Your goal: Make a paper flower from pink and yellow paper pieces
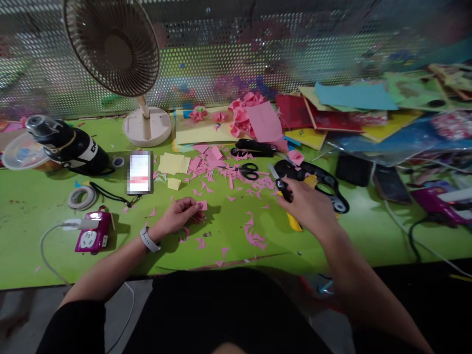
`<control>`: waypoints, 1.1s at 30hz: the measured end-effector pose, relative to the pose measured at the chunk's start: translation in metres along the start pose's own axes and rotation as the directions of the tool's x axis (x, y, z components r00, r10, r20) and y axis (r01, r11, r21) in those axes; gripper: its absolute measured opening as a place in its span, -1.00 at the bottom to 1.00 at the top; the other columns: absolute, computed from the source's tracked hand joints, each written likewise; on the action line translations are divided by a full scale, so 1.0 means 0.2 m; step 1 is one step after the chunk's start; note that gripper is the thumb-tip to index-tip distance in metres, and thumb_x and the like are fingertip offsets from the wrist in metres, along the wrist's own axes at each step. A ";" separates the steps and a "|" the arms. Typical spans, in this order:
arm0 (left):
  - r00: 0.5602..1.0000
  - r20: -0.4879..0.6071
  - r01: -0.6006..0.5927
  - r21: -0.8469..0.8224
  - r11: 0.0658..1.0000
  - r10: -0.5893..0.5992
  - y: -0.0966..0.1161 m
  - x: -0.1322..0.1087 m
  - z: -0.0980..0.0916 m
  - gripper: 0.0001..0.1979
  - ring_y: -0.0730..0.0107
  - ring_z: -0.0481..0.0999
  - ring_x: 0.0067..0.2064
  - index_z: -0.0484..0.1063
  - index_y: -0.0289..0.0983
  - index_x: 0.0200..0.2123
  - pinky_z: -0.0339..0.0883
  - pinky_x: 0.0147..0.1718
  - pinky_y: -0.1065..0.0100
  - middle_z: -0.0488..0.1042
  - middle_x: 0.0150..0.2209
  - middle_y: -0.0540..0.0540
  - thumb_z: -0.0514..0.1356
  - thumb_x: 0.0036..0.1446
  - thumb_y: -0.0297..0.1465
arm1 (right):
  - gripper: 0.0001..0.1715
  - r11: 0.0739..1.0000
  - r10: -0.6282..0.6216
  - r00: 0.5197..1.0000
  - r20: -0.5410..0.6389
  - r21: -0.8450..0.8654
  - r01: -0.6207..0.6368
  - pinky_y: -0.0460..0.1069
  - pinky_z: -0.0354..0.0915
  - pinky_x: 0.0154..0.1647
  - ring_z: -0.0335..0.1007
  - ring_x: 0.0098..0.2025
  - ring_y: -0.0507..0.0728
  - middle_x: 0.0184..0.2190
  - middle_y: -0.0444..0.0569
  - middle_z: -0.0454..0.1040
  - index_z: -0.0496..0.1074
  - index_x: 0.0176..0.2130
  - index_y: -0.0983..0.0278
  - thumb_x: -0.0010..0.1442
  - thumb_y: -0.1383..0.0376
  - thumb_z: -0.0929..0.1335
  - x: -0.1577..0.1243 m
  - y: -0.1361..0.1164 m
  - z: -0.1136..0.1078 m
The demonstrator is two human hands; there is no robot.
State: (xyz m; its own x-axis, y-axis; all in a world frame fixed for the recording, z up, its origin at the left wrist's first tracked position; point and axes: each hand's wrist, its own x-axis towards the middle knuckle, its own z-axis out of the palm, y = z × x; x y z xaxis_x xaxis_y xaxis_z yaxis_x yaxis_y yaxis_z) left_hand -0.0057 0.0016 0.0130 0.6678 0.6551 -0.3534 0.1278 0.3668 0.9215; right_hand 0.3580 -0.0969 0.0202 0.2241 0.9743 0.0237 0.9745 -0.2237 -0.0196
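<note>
My left hand is closed in a pinch over the green table, holding a small square of pink paper between thumb and fingers. To the right, my right hand grips a black-handled tool with a pale metal tip pointing up and left; whether it is scissors or a knife I cannot tell. Beyond that hand lies a bulky black tool with a loop handle, and yellow handle-like parts show below the hand. Black-handled scissors rest among pink paper scraps.
A fan, a phone, yellow paper squares and a black bottle stand or lie at left. Nearer are a tape roll and a purple power adapter. Folded pink paper pieces and coloured sheets pile up behind.
</note>
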 end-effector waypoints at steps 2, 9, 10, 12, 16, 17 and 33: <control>1.000 0.002 -0.002 0.003 1.000 0.002 0.00 0.00 0.00 -0.53 0.41 0.69 -0.26 0.48 -0.34 -0.23 0.57 -0.20 0.38 0.66 -0.29 -0.13 0.36 0.17 0.00 | -0.45 0.995 0.102 0.995 -0.002 -0.019 -0.102 0.15 0.36 -0.28 0.54 -0.13 0.41 -0.08 0.22 0.59 0.40 0.19 0.28 0.31 0.10 0.29 0.01 -0.01 -0.02; 1.000 0.001 -0.015 0.015 1.000 0.015 -0.02 0.01 -0.01 -0.50 0.40 0.69 -0.27 0.49 -0.36 -0.20 0.58 -0.22 0.39 0.66 -0.27 -0.16 0.35 0.17 0.01 | -0.55 0.991 -0.131 0.989 -0.073 -0.007 0.131 0.12 0.34 0.00 0.46 0.08 0.36 0.02 0.23 0.56 0.46 0.12 0.33 0.32 0.27 0.24 0.27 -0.16 -0.05; 1.000 -0.004 -0.021 0.016 1.000 0.021 -0.02 0.01 -0.01 -0.50 0.39 0.69 -0.26 0.49 -0.36 -0.20 0.58 -0.24 0.40 0.66 -0.27 -0.16 0.36 0.16 0.01 | -0.54 0.986 -0.166 0.986 -0.013 -0.024 0.166 0.12 0.34 0.00 0.45 0.09 0.37 0.03 0.24 0.56 0.46 0.13 0.35 0.27 0.30 0.28 0.33 -0.18 -0.04; 0.999 -0.017 -0.035 0.015 0.999 0.035 -0.02 0.00 0.00 -0.49 0.39 0.70 -0.25 0.48 -0.36 -0.20 0.58 -0.26 0.41 0.66 -0.26 -0.17 0.37 0.14 0.01 | -0.54 0.975 -0.213 0.972 0.096 -0.040 0.218 0.12 0.35 -0.06 0.48 0.05 0.37 0.05 0.25 0.56 0.48 0.10 0.35 0.23 0.30 0.32 0.45 -0.20 -0.02; 0.996 -0.042 -0.074 -0.006 0.997 0.073 -0.01 0.00 0.00 -0.49 0.38 0.69 -0.22 0.46 -0.35 -0.20 0.58 -0.28 0.42 0.65 -0.25 -0.17 0.40 0.11 -0.01 | -0.69 0.974 -0.205 0.943 0.263 -0.035 0.222 0.11 0.33 -0.25 0.55 -0.12 0.37 -0.06 0.22 0.61 0.55 -0.11 0.26 0.11 0.29 0.40 0.60 -0.21 -0.02; 0.995 -0.052 -0.086 -0.011 0.996 0.086 -0.01 0.00 0.00 -0.50 0.37 0.69 -0.22 0.45 -0.35 -0.20 0.58 -0.29 0.42 0.65 -0.25 -0.17 0.40 0.11 -0.02 | -0.76 0.979 -0.189 0.935 0.300 -0.017 0.203 0.12 0.32 -0.27 0.55 -0.14 0.38 -0.11 0.21 0.62 0.54 -0.18 0.23 0.08 0.29 0.42 0.62 -0.20 -0.03; 0.996 -0.088 -0.023 -0.312 0.950 -0.005 0.01 0.00 0.03 -0.58 0.38 0.68 -0.21 0.44 -0.34 -0.22 0.59 -0.26 0.38 0.66 -0.24 -0.15 0.48 0.06 -0.19 | -0.43 0.298 -0.316 0.777 0.544 0.835 -0.463 0.01 0.30 -0.59 0.39 -0.54 0.10 -0.49 -0.11 0.51 0.45 -0.32 0.12 -0.19 -0.11 0.62 0.21 -0.34 -0.04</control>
State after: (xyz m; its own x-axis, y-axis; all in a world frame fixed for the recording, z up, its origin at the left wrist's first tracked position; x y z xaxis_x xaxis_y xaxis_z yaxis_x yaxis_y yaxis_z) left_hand -0.0011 -0.0026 0.0158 0.5997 0.7092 -0.3707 -0.1226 0.5392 0.8332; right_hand 0.3002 -0.0416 0.0307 -0.1415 0.8430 -0.5190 0.1750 -0.4948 -0.8512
